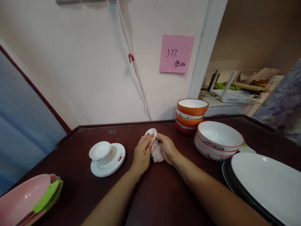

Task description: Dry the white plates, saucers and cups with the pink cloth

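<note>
A small white dish [152,131] is held up between my hands over the middle of the dark red table. My left hand [142,151] grips it from the left, with fingers lying across its face. On the other side, my right hand [167,149] is closed around a pale pink cloth [157,152], which bunches below and against the dish. The right fingertips are at the dish's right edge; some fingers are hidden behind the cloth. To the left, a stack of small white dishes [99,151] rests on white plates [108,169] with a red flower print.
Stacked orange and white bowls [191,110] stand at the back right, beside larger red-rimmed bowls [217,138]. Big oval plates [270,185] lie at the right front. Pink leaf-edged dishes [28,194] sit at the left front. A wall bounds the table [89,131] behind.
</note>
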`<move>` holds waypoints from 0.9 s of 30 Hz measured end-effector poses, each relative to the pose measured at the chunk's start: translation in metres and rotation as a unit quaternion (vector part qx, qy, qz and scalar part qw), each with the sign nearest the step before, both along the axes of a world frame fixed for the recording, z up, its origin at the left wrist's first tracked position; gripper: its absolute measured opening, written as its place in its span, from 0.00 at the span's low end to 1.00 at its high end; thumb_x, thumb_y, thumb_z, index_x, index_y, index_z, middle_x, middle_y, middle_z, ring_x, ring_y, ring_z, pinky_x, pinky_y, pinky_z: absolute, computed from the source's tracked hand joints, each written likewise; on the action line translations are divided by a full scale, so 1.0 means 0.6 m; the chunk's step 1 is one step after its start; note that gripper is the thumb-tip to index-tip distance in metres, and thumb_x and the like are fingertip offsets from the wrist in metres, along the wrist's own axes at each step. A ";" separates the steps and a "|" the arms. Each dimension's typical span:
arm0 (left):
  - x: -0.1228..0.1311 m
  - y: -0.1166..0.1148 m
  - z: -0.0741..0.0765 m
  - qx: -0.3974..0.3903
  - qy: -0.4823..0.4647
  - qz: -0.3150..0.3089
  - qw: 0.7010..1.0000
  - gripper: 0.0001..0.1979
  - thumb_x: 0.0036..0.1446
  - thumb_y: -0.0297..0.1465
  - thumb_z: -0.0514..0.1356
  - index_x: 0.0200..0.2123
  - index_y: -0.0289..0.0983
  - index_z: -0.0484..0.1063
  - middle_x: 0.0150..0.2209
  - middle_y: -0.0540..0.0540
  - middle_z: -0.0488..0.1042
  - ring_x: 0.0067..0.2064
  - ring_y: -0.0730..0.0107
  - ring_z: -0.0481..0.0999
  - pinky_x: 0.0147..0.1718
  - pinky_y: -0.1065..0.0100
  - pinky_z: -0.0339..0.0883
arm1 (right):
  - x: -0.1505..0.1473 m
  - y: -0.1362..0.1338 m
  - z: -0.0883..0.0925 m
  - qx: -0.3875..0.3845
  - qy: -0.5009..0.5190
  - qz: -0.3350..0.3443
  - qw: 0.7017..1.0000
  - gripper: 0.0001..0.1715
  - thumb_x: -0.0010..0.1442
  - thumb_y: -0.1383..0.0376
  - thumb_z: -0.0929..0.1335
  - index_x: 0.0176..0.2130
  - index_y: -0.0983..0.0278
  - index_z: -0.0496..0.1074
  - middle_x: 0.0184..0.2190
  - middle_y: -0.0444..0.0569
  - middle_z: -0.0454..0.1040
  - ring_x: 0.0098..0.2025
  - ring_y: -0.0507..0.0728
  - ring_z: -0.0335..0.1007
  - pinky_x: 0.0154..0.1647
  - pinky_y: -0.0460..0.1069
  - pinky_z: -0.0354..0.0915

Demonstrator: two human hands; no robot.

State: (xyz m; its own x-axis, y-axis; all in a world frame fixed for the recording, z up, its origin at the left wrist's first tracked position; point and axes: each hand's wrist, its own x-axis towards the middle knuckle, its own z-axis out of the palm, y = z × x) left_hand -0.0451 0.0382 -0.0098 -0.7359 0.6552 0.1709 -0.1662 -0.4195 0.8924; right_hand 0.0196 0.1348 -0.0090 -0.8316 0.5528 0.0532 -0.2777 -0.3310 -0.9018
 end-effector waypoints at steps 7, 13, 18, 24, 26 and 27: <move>0.006 -0.006 0.001 0.004 0.158 0.079 0.984 0.20 0.44 0.17 0.66 0.40 0.42 0.79 0.55 0.44 0.71 0.63 0.59 0.59 0.63 0.63 0.46 | 0.000 0.014 -0.008 0.063 -0.068 -0.093 0.991 0.17 0.52 0.57 0.66 0.37 0.67 0.74 0.26 0.45 0.74 0.27 0.53 0.67 0.32 0.47 0.63; -0.004 -0.002 -0.010 -0.016 0.008 0.051 0.999 0.20 0.51 0.29 0.66 0.49 0.39 0.75 0.48 0.43 0.76 0.51 0.60 0.72 0.48 0.67 0.64 | 0.002 0.031 -0.019 0.232 -0.089 -0.118 0.961 0.23 0.56 0.57 0.63 0.45 0.67 0.75 0.34 0.50 0.77 0.33 0.56 0.70 0.33 0.48 0.65; -0.009 -0.004 -0.004 -0.013 -0.061 -0.122 0.991 0.21 0.55 0.32 0.64 0.53 0.37 0.73 0.47 0.40 0.77 0.44 0.60 0.76 0.44 0.63 0.68 | 0.003 0.043 -0.021 0.233 -0.100 -0.109 0.961 0.24 0.55 0.56 0.64 0.44 0.68 0.76 0.32 0.50 0.77 0.31 0.56 0.69 0.30 0.48 0.65; -0.016 -0.013 0.000 0.000 -0.099 -0.184 0.978 0.20 0.57 0.31 0.62 0.53 0.38 0.71 0.54 0.40 0.72 0.50 0.60 0.73 0.50 0.59 0.67 | 0.005 0.048 -0.016 0.239 -0.118 -0.078 0.961 0.19 0.52 0.59 0.67 0.42 0.65 0.77 0.33 0.48 0.77 0.31 0.54 0.69 0.30 0.47 0.63; -0.019 -0.011 -0.004 0.008 -0.113 -0.169 0.979 0.17 0.58 0.32 0.62 0.51 0.37 0.72 0.52 0.40 0.73 0.49 0.61 0.73 0.50 0.57 0.67 | 0.002 0.051 -0.017 0.206 -0.132 -0.126 0.961 0.17 0.51 0.59 0.69 0.40 0.65 0.76 0.31 0.47 0.77 0.31 0.54 0.69 0.30 0.46 0.63; -0.021 -0.010 -0.006 0.008 -0.119 -0.153 0.981 0.16 0.58 0.33 0.62 0.49 0.37 0.72 0.51 0.41 0.74 0.49 0.61 0.73 0.50 0.57 0.68 | 0.000 0.053 -0.018 0.185 -0.141 -0.156 0.960 0.17 0.51 0.58 0.69 0.39 0.65 0.74 0.30 0.47 0.76 0.30 0.54 0.69 0.29 0.46 0.63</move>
State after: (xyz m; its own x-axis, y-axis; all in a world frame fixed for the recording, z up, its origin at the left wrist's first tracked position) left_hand -0.0575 0.0323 -0.0135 -0.5262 0.8498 0.0311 -0.4887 -0.3321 0.8068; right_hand 0.0196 0.1663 -0.0197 -0.6391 0.7637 0.0911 -0.0397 0.0856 -0.9955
